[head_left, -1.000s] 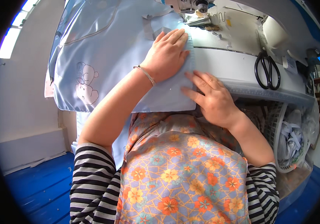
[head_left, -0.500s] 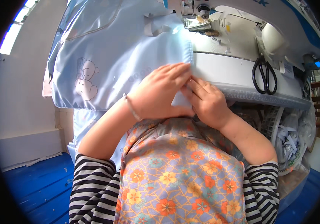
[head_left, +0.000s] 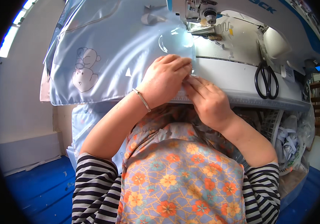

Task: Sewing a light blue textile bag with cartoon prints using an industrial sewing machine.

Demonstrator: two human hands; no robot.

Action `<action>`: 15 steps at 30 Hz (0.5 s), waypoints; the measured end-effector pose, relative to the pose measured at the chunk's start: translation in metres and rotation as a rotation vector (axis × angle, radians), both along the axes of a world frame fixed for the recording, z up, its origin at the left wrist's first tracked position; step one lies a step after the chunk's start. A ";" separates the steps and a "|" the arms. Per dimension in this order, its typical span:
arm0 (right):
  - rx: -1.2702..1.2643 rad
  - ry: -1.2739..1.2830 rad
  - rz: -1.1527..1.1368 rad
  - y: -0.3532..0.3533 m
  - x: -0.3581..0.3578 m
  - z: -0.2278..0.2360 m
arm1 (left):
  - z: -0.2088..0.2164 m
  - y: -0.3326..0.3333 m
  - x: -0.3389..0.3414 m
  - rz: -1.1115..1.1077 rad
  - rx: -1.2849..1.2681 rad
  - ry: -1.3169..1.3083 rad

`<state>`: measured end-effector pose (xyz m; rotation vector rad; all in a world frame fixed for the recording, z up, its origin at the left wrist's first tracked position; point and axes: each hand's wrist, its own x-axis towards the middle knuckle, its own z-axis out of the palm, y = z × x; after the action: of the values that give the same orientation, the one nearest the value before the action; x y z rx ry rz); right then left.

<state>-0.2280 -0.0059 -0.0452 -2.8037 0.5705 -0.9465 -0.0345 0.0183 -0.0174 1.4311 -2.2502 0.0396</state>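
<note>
A shiny light blue cloth (head_left: 111,71) with a printed bear outline spreads over the sewing table, its right edge running up to the needle area of a white sewing machine (head_left: 238,8). At the near end of that edge my left hand (head_left: 167,78) is closed on the cloth, fingers bent together. My right hand (head_left: 209,100) meets it from the right, its fingertips pinching the same edge. The fingertips of both hands touch, and the bit of cloth between them is mostly hidden. A metal binding guide (head_left: 205,31) sits beside the needle.
Black-handled scissors (head_left: 263,64) lie on the right of the table. Below the table's front edge (head_left: 249,100) stands a white basket (head_left: 273,125) with plastic bags and white strips. More light blue cloth (head_left: 83,121) hangs at the left.
The cloth has shifted slightly toward the machine, and its near edge no longer shows below my hands. My left hand has drawn up and curled more tightly; the right stays nearly in place.
</note>
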 end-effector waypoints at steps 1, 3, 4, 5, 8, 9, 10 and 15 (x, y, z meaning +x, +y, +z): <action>0.009 0.013 -0.013 -0.002 0.001 0.000 | -0.001 -0.003 0.001 -0.022 -0.032 0.000; -0.010 0.022 -0.023 -0.009 0.005 0.001 | -0.002 -0.008 0.004 0.057 0.023 -0.054; -0.018 0.022 -0.029 -0.011 0.006 0.002 | -0.003 -0.010 0.005 0.058 0.018 -0.060; -0.025 0.027 -0.030 -0.014 0.008 0.003 | -0.003 -0.012 0.007 0.054 0.016 -0.053; -0.013 0.052 -0.057 -0.023 0.012 0.005 | -0.005 -0.021 0.015 0.018 -0.008 -0.061; -0.010 0.056 -0.051 -0.026 0.013 0.006 | -0.005 -0.025 0.018 -0.004 -0.010 -0.078; -0.005 0.061 -0.045 -0.029 0.015 0.007 | -0.006 -0.029 0.021 -0.012 -0.027 -0.076; -0.007 0.057 -0.026 -0.045 0.024 0.008 | -0.010 -0.051 0.034 -0.012 -0.009 -0.099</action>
<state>-0.2041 -0.0510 -0.0370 -2.8444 0.6130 -0.8772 -0.0001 -0.0328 -0.0278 1.4405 -2.3344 0.1189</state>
